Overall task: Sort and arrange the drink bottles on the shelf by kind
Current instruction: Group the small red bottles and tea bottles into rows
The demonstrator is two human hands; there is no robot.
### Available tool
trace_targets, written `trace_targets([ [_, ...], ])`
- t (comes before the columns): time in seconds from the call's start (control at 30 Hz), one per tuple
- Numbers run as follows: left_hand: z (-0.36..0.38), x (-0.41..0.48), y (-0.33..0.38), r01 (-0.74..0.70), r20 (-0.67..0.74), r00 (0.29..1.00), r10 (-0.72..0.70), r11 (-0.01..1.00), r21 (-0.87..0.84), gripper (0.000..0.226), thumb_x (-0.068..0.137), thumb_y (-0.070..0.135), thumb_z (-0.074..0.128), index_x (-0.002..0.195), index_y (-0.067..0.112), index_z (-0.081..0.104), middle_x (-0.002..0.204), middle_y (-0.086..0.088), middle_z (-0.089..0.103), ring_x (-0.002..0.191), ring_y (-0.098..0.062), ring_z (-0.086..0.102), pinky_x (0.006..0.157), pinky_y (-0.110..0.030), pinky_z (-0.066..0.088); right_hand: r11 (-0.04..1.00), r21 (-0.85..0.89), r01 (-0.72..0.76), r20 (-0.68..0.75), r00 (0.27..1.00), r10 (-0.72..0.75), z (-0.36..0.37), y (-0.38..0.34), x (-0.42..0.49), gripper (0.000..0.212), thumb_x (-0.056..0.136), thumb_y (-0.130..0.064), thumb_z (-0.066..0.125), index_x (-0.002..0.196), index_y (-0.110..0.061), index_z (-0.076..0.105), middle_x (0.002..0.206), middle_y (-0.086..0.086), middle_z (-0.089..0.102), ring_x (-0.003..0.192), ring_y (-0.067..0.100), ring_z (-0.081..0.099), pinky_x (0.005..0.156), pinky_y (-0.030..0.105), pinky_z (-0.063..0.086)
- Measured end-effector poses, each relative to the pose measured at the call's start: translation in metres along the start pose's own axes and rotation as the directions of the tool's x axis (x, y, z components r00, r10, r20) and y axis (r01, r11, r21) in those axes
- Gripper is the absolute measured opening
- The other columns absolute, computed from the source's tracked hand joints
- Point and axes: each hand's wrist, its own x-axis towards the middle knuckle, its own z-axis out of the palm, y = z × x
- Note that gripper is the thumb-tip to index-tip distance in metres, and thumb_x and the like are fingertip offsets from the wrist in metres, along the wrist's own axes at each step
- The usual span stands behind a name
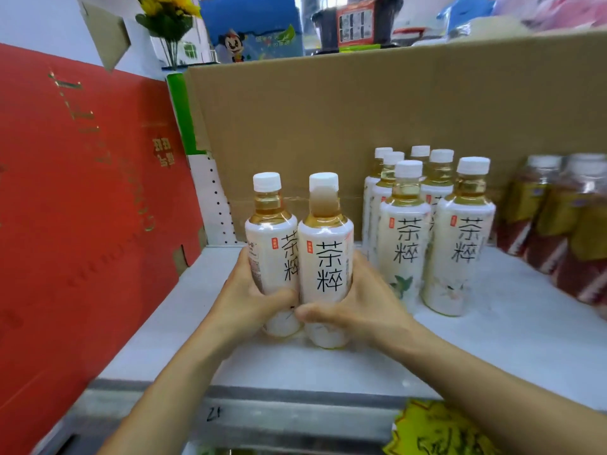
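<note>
Two white-labelled tea bottles with white caps stand side by side on the white shelf (509,339). My left hand (249,300) grips the left tea bottle (272,244) low on its body. My right hand (364,303) wraps the right tea bottle (325,257), thumb across its front. To their right stands a cluster of several same-kind tea bottles (460,238), apart from the held pair. Further right are dark red and yellow labelled bottles (558,224) with pale caps, blurred at the frame's edge.
A tall brown cardboard sheet (361,119) backs the shelf. A red carton (85,198) walls the left side. A yellow price tag (437,431) hangs at the shelf's front edge. Boxes and yellow flowers (167,18) sit above.
</note>
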Motion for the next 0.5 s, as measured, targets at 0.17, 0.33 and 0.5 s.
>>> trace_targets([
  [0.17, 0.057, -0.017, 0.023, -0.001, 0.054, 0.999, 0.003, 0.999, -0.033, 0.061, 0.066, 0.019, 0.090, 0.117, 0.028, 0.058, 0.104, 0.005, 0.075, 0.091, -0.008, 0.073, 0.074, -0.026, 0.060, 0.993, -0.112, -0.044, -0.151, 0.988, 0.026, -0.052, 0.015, -0.056, 0.092, 0.043, -0.070, 0.079, 0.118, -0.042, 0.033, 0.113, -0.022, 0.061, 0.108, 0.005, 0.059, 0.090, 0.040, 0.053],
  [0.33, 0.109, -0.024, 0.038, -0.055, 0.020, 0.998, 0.055, 0.998, -0.014, 0.062, 0.052, 0.047, 0.089, 0.106, 0.042, 0.059, 0.112, 0.001, 0.067, 0.098, -0.008, 0.068, 0.081, -0.035, 0.060, 0.972, -0.195, -0.132, -0.306, 0.950, 0.068, -0.101, 0.035, -0.082, 0.083, 0.050, -0.064, 0.085, 0.106, -0.035, 0.030, 0.104, -0.017, 0.057, 0.102, 0.014, 0.059, 0.081, 0.039, 0.052],
  [0.5, 0.142, -0.034, 0.051, -0.103, -0.035, 0.994, 0.101, 0.991, -0.081, 0.066, 0.067, 0.020, 0.091, 0.117, 0.030, 0.049, 0.117, 0.007, 0.061, 0.097, 0.003, 0.064, 0.073, -0.020, 0.058, 0.984, -0.132, -0.117, -0.306, 0.949, 0.071, -0.125, 0.052, -0.086, 0.085, 0.052, -0.064, 0.085, 0.109, -0.030, 0.031, 0.106, -0.017, 0.058, 0.097, 0.006, 0.060, 0.080, 0.037, 0.054],
])
